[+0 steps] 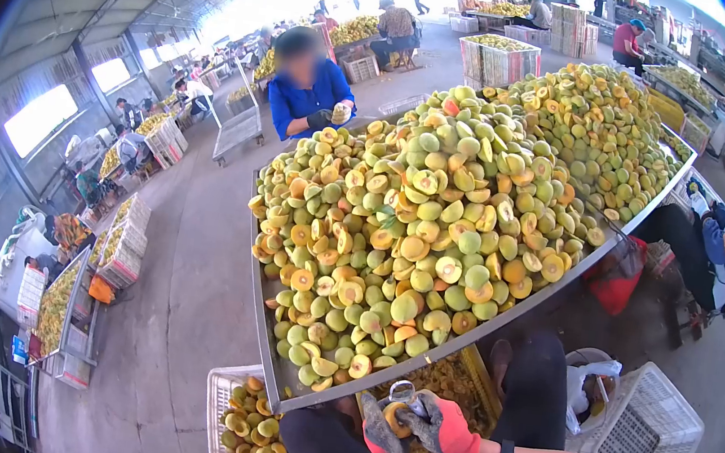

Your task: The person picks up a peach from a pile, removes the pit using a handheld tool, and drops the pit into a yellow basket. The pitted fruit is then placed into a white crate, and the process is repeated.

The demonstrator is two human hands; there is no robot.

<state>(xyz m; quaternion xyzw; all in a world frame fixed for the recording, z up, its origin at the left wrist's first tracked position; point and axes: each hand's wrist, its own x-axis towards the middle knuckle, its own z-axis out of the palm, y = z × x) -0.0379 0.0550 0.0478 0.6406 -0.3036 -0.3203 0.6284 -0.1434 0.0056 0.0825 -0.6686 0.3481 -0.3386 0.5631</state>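
Both my hands wear grey and red gloves and are close together over my lap, just below the table's near edge. My left hand (385, 439) is closed around an orange-yellow, apricot-like fruit (398, 419). My right hand (446, 427) is closed on a metal ring-headed tool (403, 392), its loop standing just above the fruit. The fingers hide part of both. Right beyond my hands, a big heap of green-yellow fruit (416, 233), many cut in half with orange flesh, lies on a metal-rimmed table (262, 341).
Under the table edge sits a yellow crate (486, 396) of scraps. A white crate (220, 390) with fruit halves stands at left; another white crate (655, 425) and a bucket with a bag (589, 390) are at right. Co-workers sit across and to the right.
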